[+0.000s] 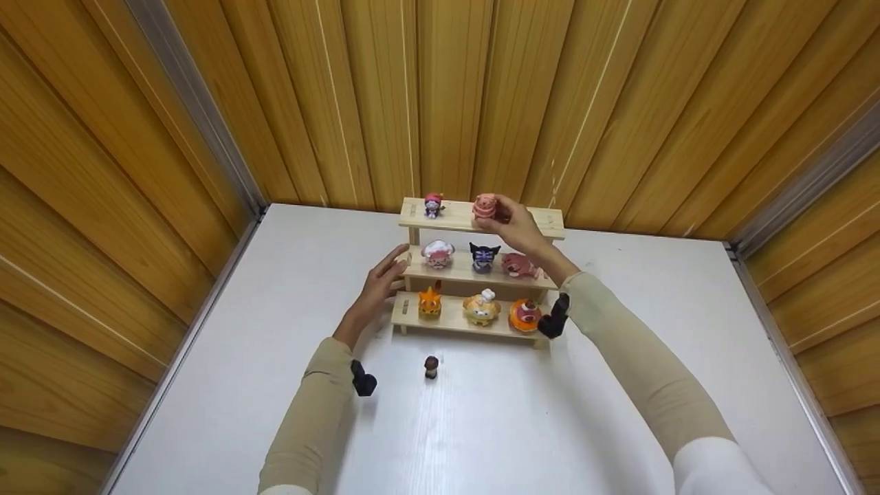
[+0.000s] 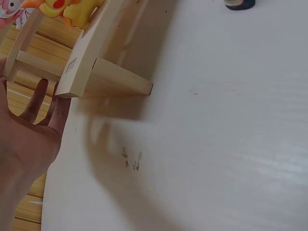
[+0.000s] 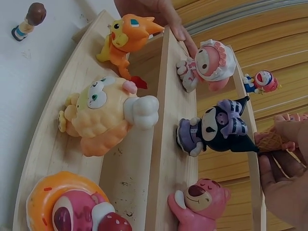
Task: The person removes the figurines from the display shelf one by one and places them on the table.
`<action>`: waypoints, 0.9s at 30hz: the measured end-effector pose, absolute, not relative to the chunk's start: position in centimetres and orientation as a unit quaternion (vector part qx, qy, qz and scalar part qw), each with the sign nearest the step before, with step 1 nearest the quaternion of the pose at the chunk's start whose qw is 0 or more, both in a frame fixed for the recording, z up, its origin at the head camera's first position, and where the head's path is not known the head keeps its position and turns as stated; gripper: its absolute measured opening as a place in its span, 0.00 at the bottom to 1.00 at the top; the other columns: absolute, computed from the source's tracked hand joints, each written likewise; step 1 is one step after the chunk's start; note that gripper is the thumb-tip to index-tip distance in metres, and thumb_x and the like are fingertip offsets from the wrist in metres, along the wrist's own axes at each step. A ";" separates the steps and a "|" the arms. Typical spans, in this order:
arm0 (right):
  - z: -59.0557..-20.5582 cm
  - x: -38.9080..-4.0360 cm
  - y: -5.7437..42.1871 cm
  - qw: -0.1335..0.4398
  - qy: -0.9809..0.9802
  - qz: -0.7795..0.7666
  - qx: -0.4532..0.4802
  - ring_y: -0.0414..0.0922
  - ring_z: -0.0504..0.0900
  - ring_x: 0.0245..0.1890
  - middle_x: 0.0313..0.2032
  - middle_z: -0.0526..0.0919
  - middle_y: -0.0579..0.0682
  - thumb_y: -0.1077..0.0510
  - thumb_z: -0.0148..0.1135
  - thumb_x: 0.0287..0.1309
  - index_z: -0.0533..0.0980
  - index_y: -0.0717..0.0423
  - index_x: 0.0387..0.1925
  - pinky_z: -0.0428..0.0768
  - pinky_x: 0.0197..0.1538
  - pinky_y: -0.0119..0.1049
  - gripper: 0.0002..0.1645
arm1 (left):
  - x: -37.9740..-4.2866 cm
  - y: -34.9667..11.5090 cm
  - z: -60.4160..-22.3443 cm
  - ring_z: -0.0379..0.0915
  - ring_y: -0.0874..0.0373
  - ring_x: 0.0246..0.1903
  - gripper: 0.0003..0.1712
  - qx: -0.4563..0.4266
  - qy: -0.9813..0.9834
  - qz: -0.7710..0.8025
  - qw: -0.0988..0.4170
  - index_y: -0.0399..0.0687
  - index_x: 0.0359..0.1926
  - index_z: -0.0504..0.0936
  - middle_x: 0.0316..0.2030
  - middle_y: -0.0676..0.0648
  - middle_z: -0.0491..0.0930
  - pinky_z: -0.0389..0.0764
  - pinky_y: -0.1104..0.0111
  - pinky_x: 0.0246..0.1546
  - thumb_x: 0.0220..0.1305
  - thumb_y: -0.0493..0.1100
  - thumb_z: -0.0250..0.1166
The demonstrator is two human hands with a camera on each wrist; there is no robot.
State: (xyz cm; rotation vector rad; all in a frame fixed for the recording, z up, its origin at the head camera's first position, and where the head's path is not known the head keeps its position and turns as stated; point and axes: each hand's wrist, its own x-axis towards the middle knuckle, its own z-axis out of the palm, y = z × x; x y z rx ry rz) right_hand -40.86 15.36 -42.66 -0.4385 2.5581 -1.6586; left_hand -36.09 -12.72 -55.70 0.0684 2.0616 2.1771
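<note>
My right hand [image 1: 517, 223] pinches a pink figurine [image 1: 484, 205] at the top tier of a wooden three-step display stand [image 1: 450, 218]. In the right wrist view, its waffle-cone base [image 3: 268, 142] shows between thumb and fingers. My left hand [image 1: 377, 282] touches the left end of the stand, fingers extended by the middle tier. Left of the pink figurine stands a small figurine with a red-pink cap [image 1: 433, 205]. The middle tier carries a white-hooded pink figurine [image 1: 438, 254], a black-eared figurine in purple [image 1: 485, 257] and a pink bear figurine [image 1: 519, 265].
On the bottom tier stand an orange figurine [image 1: 430, 302], a cream fluffy figurine with a white hat [image 1: 481, 307] and a figurine in an orange ring [image 1: 525, 315]. A small brown-haired figurine [image 1: 431, 367] stands on the white table [image 1: 481, 426] in front. Wood-panel walls [image 1: 454, 103] enclose the table.
</note>
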 end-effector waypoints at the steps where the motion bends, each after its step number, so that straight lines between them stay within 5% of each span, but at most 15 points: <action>1: -42.6 -40.8 15.4 0.032 0.829 -0.539 -0.141 0.57 0.77 0.63 0.63 0.78 0.67 0.65 0.63 0.68 0.69 0.66 0.69 0.74 0.70 0.48 0.30 | -36.1 -12.7 -55.7 0.72 0.36 0.67 0.29 0.024 0.687 0.723 0.073 0.61 0.78 0.64 0.75 0.38 0.64 0.76 0.44 0.65 0.80 0.50 0.53; 12: -41.5 -40.2 17.5 0.041 0.837 -0.530 -0.129 0.53 0.80 0.60 0.60 0.81 0.64 0.61 0.67 0.67 0.71 0.64 0.68 0.80 0.57 0.31 0.30 | -36.8 -12.6 -56.0 0.74 0.39 0.65 0.31 0.023 0.688 0.723 0.064 0.67 0.79 0.60 0.71 0.38 0.68 0.77 0.47 0.65 0.80 0.51 0.54; 27: -40.6 -34.4 19.4 0.076 0.829 -0.524 -0.177 0.40 0.84 0.48 0.52 0.85 0.57 0.57 0.72 0.62 0.77 0.60 0.62 0.83 0.50 0.26 0.28 | -36.0 -13.3 -56.4 0.72 0.40 0.67 0.31 0.028 0.688 0.723 0.064 0.69 0.78 0.61 0.71 0.39 0.67 0.76 0.46 0.65 0.80 0.53 0.54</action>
